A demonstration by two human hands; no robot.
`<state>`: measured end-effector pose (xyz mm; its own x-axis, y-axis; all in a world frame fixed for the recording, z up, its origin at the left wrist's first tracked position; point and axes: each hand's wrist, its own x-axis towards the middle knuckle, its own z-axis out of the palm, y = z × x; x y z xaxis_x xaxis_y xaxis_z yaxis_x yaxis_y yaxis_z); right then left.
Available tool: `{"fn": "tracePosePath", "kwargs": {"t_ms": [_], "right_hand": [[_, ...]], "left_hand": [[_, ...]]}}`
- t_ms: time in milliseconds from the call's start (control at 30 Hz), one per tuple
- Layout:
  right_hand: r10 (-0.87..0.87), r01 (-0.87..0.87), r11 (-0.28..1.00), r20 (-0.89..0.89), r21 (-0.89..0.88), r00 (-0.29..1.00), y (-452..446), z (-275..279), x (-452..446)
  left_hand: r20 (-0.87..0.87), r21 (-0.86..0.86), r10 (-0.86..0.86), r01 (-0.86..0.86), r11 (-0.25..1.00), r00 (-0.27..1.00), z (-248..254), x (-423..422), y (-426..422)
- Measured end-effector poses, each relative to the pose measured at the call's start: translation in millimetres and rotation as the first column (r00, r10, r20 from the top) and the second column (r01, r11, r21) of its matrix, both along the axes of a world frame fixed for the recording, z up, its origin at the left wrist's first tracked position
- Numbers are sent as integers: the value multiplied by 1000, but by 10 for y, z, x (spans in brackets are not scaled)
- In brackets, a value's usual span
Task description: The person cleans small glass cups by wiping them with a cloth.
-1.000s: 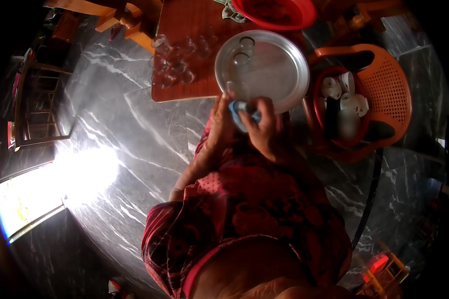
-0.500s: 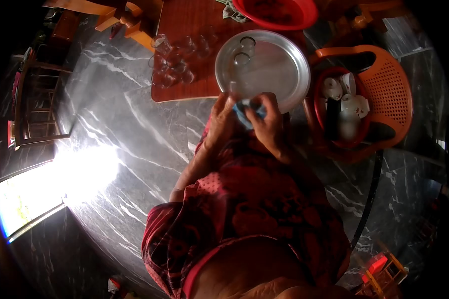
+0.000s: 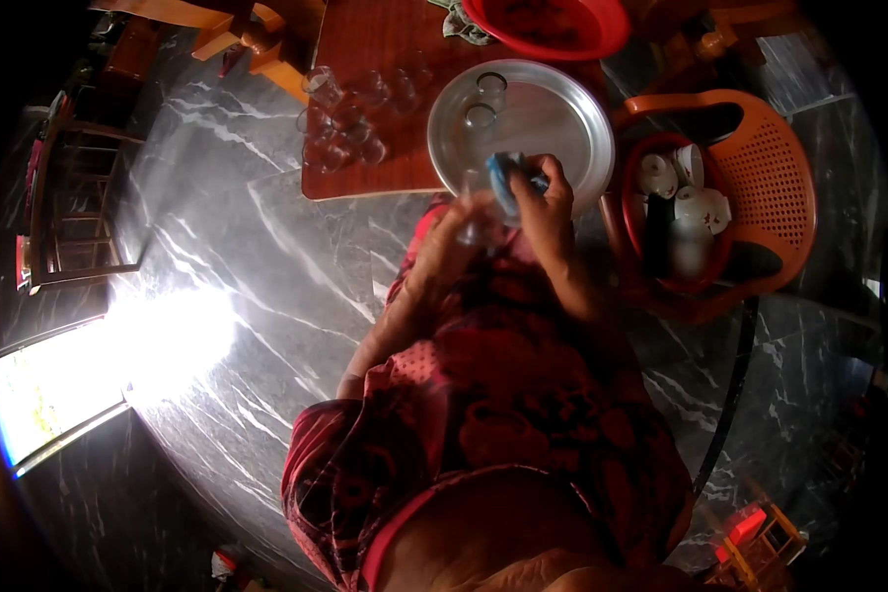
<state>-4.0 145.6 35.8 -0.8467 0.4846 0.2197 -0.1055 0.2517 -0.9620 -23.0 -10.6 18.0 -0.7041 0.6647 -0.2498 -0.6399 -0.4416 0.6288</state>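
A clear glass, partly blurred, is held in my left hand, whose fingers wrap its side. My right hand pinches a blue cloth just above and right of the glass, over the near edge of a round metal tray. Two glasses stand on the tray's far left part. Several clear glasses are grouped on the red-brown table left of the tray.
A red basin sits at the table's back, beside a crumpled cloth. On the right, an orange chair bears a red tub holding white cups and bowls. Wooden chair parts are at the upper left.
My right hand has moved up and right with the blue cloth, apart from the glass. The glass in my left hand now shows more fully, and that hand has shifted slightly right.
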Motion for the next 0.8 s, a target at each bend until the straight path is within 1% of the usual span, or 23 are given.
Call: {"fn": "tracePosePath", "kwargs": {"t_ms": [33, 67, 100, 133, 167, 200, 233, 267, 300, 333, 367, 400, 467, 500, 533, 600, 633, 667, 700, 733, 800], "right_hand": [[-11, 12, 995, 10, -97, 1000, -20, 42, -2], [-22, 25, 981, 21, -193, 1000, -31, 84, -3], [-21, 31, 970, 46, -242, 999, -32, 115, 2], [-21, 31, 970, 46, -242, 999, -42, 98, 11], [-60, 64, 987, 30, -148, 998, -57, 60, 21], [-98, 98, 994, 10, -54, 995, -81, 71, 31], [-84, 84, 995, -4, 55, 996, -111, 94, 69], [-67, 66, 993, 6, 98, 998, -170, 132, 141], [-54, 64, 985, -67, 159, 996, -224, 119, 159], [-37, 67, 973, -138, 220, 990, -267, 93, 172], [-4, 41, 972, -161, 230, 987, -301, 79, 196], [56, -15, 968, -156, 251, 986, -328, 92, 237], [101, -27, 932, -188, 361, 977, -381, 79, 290], [125, -52, 932, -184, 358, 975, -416, 69, 317], [136, -59, 929, -187, 366, 973, -445, 72, 329], [168, -71, 891, -180, 449, 969, -469, 176, 394], [188, -83, 874, -176, 479, 966, -485, 172, 396], [189, -84, 874, -176, 479, 966, -491, 136, 386], [165, -54, 879, -197, 474, 966, -497, 109, 363], [141, -23, 883, -219, 468, 965, -495, 98, 337], [162, -49, 898, -223, 438, 961, -413, 100, 290]], "left_hand": [[68, 45, 7, -10, 999, 998, -53, 5, 9], [66, 46, 6, -9, 999, 998, -102, 11, 4], [105, 58, 20, -26, 998, 994, -100, 21, 2], [144, 69, 34, -44, 997, 989, -96, 32, 1], [144, 68, 34, -44, 997, 989, -88, 45, 12], [148, 61, 78, -88, 994, 986, -68, 62, 32], [152, 53, 121, -131, 990, 981, -59, 71, 43], [152, 53, 120, -130, 990, 981, -65, 52, 44], [-160, -100, 72, -88, 991, 985, -78, 9, 48], [-309, -179, 20, -79, 981, 951, -106, -18, 54], [-446, -255, -33, -91, 963, 895, -135, -46, 60], [-404, -232, 54, -159, 960, 913, -168, -56, 63], [-357, -213, 140, -227, 950, 924, -225, -51, 49], [-124, -116, 225, -240, 964, 966, -183, -39, 43], [123, -22, 275, -274, 961, 954, -138, -29, 36], [123, -45, 255, -251, 967, 959, -90, -28, 3], [88, -73, 266, -260, 963, 960, -112, -31, -8], [52, -100, 275, -269, 958, 960, -141, -34, -21], [-39, -57, 248, -250, 967, 968, -137, -63, -22], [-38, -57, 248, -250, 967, 968, -127, -70, -26], [-125, -98, 211, -224, 970, 969, -77, -83, -30]]}}
